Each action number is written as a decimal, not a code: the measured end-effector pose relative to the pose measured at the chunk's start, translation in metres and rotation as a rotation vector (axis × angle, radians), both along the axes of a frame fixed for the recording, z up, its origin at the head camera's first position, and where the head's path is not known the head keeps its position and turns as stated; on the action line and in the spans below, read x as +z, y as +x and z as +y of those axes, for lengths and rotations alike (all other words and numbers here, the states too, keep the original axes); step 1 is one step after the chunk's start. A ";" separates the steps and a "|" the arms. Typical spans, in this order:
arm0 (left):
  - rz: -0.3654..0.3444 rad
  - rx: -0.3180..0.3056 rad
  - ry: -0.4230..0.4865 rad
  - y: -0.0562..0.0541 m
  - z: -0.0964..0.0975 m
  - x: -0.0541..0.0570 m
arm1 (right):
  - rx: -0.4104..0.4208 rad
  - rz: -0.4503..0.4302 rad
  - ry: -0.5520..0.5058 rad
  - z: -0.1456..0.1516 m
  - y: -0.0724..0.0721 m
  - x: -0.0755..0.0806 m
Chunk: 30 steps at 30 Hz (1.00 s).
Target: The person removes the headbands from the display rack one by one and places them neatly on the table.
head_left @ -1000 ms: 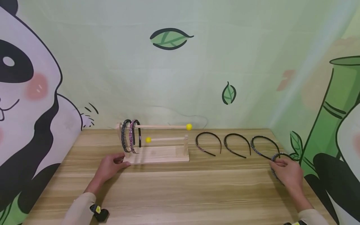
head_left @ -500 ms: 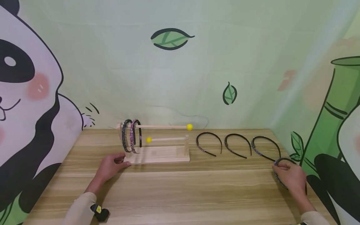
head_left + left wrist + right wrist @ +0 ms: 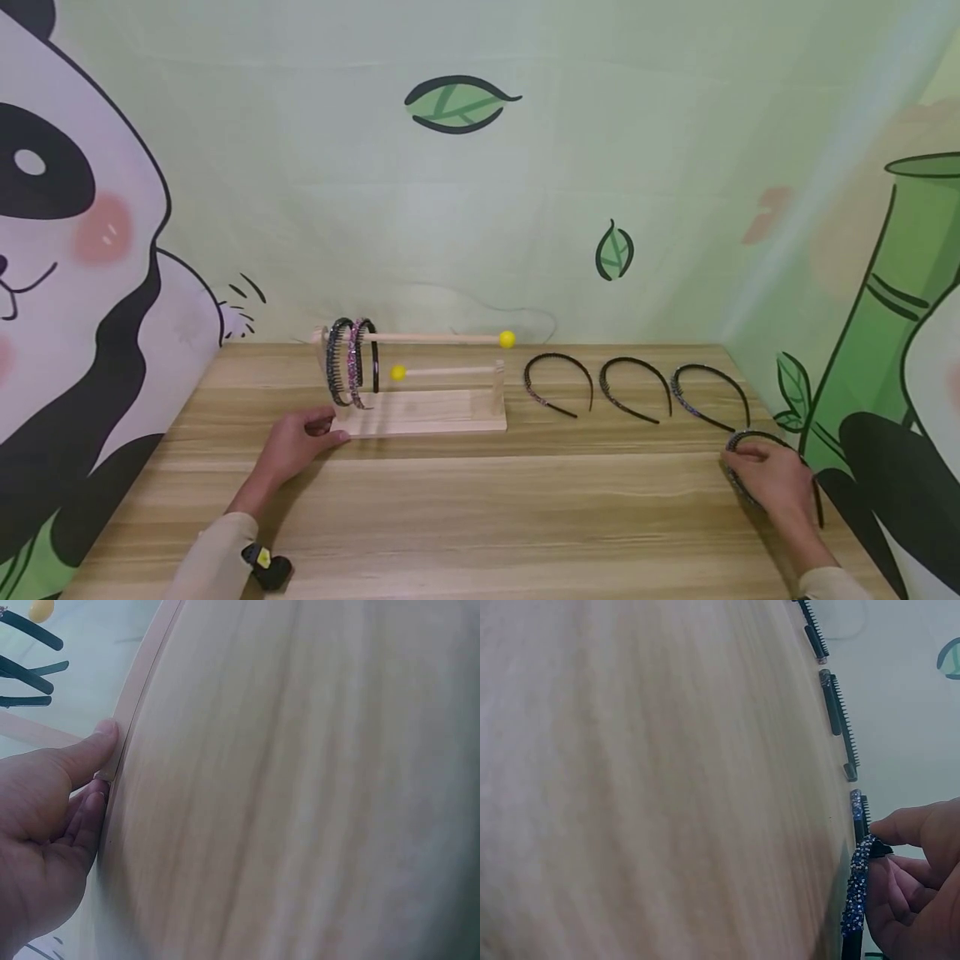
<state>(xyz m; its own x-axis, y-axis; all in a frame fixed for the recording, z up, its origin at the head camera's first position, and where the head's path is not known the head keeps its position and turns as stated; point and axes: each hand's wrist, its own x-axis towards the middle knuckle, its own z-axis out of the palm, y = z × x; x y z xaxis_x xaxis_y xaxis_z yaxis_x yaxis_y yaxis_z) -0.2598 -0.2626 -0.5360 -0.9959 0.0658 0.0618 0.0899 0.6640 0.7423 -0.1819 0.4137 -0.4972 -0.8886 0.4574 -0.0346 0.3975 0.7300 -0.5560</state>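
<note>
My left hand (image 3: 294, 448) pinches the front left corner of a wooden headband stand (image 3: 420, 414), thumb over the base edge; the left wrist view shows the fingertips curled at that corner. On the stand's upper rod (image 3: 442, 339) hang a dark headband (image 3: 333, 367) and a pink glittery headband (image 3: 351, 362), at the left end; a plain black band (image 3: 375, 367) shows beside them. At the table's right side my right hand (image 3: 772, 482) pinches a headband studded with blue and silver beads (image 3: 856, 892) between thumb and fingers. Part of that headband is hidden behind the hand.
Between the stand and my right hand a row of headbands lies on the table: one with pink beads (image 3: 551, 383), a dark one (image 3: 636, 387) and a bluish one (image 3: 708, 393). Yellow balls (image 3: 507, 339) cap the rods. A printed cloth (image 3: 525, 208) stands behind the table.
My right hand has drawn the beaded headband slightly toward the front edge, away from the bluish one, and more of its far leg shows. My left hand and the stand stay in place.
</note>
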 end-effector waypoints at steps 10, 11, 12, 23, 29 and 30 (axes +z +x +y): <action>-0.005 -0.001 0.004 0.000 -0.001 0.000 | 0.008 0.024 -0.001 0.000 -0.002 -0.009; -0.005 -0.002 0.003 0.000 -0.001 0.000 | 0.010 0.025 -0.001 0.000 -0.002 -0.009; -0.006 -0.003 0.001 0.000 -0.001 0.000 | 0.011 0.025 -0.002 0.000 -0.002 -0.009; -0.026 0.002 0.003 0.001 -0.001 0.001 | 0.013 0.016 -0.020 0.000 -0.001 -0.009; -0.023 0.000 0.002 0.000 -0.001 0.002 | 0.049 0.028 -0.030 0.000 0.002 0.003; -0.022 -0.001 0.002 0.000 -0.001 0.002 | 0.059 0.050 -0.025 -0.001 0.003 0.006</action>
